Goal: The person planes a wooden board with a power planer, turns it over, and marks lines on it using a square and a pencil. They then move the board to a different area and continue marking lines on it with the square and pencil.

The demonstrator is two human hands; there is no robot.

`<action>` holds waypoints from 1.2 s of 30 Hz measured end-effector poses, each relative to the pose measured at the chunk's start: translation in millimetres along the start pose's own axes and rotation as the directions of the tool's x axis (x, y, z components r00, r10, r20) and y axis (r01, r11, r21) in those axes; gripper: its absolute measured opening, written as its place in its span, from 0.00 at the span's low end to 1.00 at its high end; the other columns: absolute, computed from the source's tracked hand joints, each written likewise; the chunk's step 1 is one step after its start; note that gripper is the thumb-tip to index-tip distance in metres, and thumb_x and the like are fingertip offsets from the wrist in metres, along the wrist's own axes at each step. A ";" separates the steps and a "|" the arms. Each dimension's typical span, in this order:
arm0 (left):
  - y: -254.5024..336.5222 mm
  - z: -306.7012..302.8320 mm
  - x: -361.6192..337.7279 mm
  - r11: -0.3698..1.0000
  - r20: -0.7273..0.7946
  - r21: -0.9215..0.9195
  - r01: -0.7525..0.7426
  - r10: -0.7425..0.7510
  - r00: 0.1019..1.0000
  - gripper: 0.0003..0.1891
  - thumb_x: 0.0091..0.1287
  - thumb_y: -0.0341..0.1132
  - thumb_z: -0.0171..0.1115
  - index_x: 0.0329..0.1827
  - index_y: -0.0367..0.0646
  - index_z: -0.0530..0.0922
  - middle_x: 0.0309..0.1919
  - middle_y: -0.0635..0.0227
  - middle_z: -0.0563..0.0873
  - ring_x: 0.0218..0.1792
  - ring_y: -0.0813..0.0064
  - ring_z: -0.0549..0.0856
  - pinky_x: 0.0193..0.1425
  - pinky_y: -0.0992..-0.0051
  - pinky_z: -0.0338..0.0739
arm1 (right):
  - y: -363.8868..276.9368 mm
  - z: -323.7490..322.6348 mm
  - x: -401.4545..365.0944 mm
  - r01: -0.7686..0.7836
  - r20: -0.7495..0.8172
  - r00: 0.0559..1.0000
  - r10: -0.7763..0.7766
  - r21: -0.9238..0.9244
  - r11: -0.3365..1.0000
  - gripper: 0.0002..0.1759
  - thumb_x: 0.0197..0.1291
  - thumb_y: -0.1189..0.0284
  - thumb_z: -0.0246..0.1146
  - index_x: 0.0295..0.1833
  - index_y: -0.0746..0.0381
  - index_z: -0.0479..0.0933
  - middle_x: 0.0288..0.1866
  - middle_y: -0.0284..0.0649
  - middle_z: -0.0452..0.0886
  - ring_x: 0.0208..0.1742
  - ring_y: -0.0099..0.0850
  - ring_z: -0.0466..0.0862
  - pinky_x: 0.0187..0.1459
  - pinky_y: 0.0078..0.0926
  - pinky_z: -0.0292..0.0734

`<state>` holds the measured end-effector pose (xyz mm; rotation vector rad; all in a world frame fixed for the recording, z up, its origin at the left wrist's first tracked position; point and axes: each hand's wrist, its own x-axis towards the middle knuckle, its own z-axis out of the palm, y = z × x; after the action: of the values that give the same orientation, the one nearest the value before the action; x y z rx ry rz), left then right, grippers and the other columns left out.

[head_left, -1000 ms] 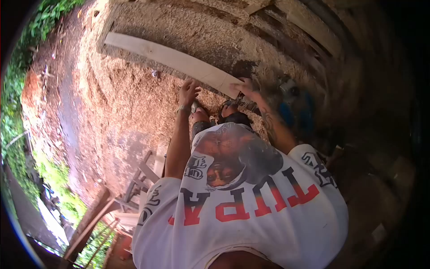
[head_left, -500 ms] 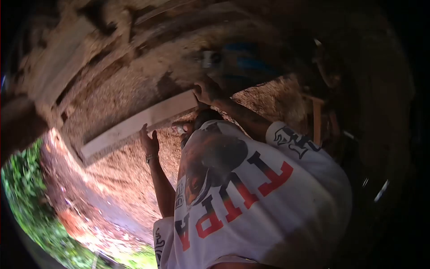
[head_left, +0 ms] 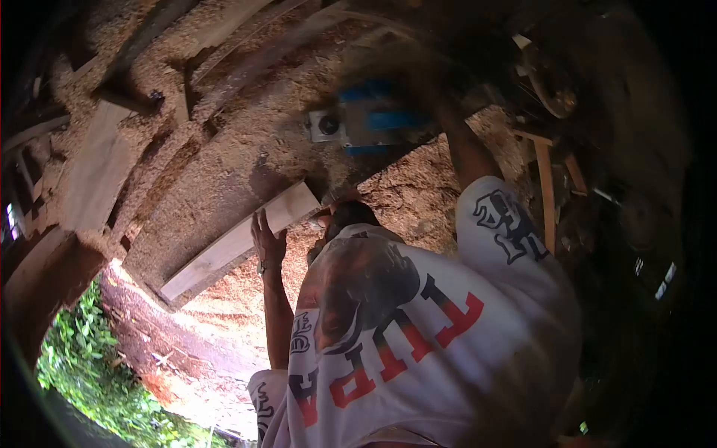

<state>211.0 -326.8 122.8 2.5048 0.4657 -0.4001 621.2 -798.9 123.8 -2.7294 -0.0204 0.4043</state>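
A pale wooden board (head_left: 243,237) lies slantwise on a dark, dust-covered bench surface (head_left: 196,198). The fingers of my left hand (head_left: 267,240) rest flat and extended against its near long edge, close to its right end. My right arm reaches forward to a dark area beside a blue machine (head_left: 388,119). There my right hand (head_left: 442,106) is dim and blurred; its fingers and anything in them cannot be made out. A light metal plate with a dark round part (head_left: 326,126) sits at the machine's left side.
Sawdust (head_left: 407,198) lies below the bench edge. Other planks (head_left: 97,168) and timber pieces are at the upper left. An upright wooden frame (head_left: 544,187) stands on the right. Green plants (head_left: 86,343) show at the lower left.
My right hand has left the board's right end and moved forward and right to the blue machine. My left hand remains at the board. The view has shifted.
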 end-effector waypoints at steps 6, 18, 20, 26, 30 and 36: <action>-28.1 13.3 -73.2 0.920 0.058 -0.318 0.229 -0.222 0.973 0.37 0.66 0.35 0.77 0.77 0.39 0.71 0.70 0.45 0.79 0.64 0.46 0.83 0.68 0.56 0.81 | -4.4 28.8 14.0 0.016 -0.154 0.988 -0.023 -0.044 0.999 0.23 0.79 0.60 0.60 0.69 0.63 0.78 0.66 0.55 0.83 0.68 0.48 0.82 0.70 0.45 0.74; -34.2 178.0 -281.9 0.023 0.275 -0.807 0.590 -0.870 0.409 0.36 0.67 0.46 0.75 0.75 0.40 0.76 0.62 0.49 0.87 0.63 0.56 0.87 0.65 0.59 0.81 | -131.1 97.7 -27.6 0.745 -0.308 0.653 -0.691 0.102 0.659 0.25 0.79 0.58 0.62 0.68 0.66 0.80 0.68 0.58 0.83 0.67 0.48 0.83 0.71 0.41 0.73; -11.3 210.8 -295.6 -0.024 0.257 -0.809 0.587 -0.913 0.316 0.34 0.67 0.52 0.71 0.73 0.44 0.79 0.62 0.47 0.87 0.63 0.53 0.86 0.66 0.59 0.80 | -213.4 117.1 -70.4 0.755 0.021 0.587 -0.809 0.346 0.557 0.20 0.81 0.58 0.60 0.55 0.65 0.86 0.43 0.45 0.88 0.43 0.40 0.86 0.46 0.42 0.80; 44.6 255.9 -349.1 -0.013 0.282 -0.817 0.577 -0.881 0.380 0.25 0.67 0.62 0.62 0.61 0.65 0.89 0.63 0.45 0.86 0.70 0.49 0.80 0.76 0.60 0.70 | -364.2 140.4 -304.0 0.764 0.549 0.076 -0.832 0.504 0.402 0.30 0.79 0.53 0.60 0.35 0.67 0.89 0.20 0.33 0.74 0.23 0.25 0.74 0.29 0.28 0.70; 66.9 296.2 -430.1 -0.218 0.267 -0.913 0.346 -0.958 0.101 0.21 0.67 0.58 0.64 0.55 0.61 0.91 0.56 0.51 0.89 0.66 0.53 0.81 0.75 0.60 0.67 | -432.9 204.9 -393.3 0.930 0.613 -0.285 -0.737 0.364 -0.056 0.22 0.68 0.60 0.70 0.35 0.71 0.87 0.21 0.37 0.78 0.25 0.25 0.78 0.31 0.30 0.72; 117.1 434.2 -543.0 -0.262 0.254 -0.965 -0.022 -0.909 -0.330 0.17 0.62 0.37 0.74 0.55 0.50 0.88 0.40 0.62 0.93 0.40 0.66 0.92 0.48 0.63 0.86 | -452.4 260.2 -587.0 0.783 0.634 -0.549 -0.545 0.617 -0.071 0.10 0.62 0.71 0.73 0.40 0.69 0.86 0.33 0.38 0.86 0.39 0.28 0.86 0.44 0.29 0.82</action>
<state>-306.5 -797.0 32.7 0.4026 2.2538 0.8235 3.5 -324.1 223.5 -1.1761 -2.4561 1.2515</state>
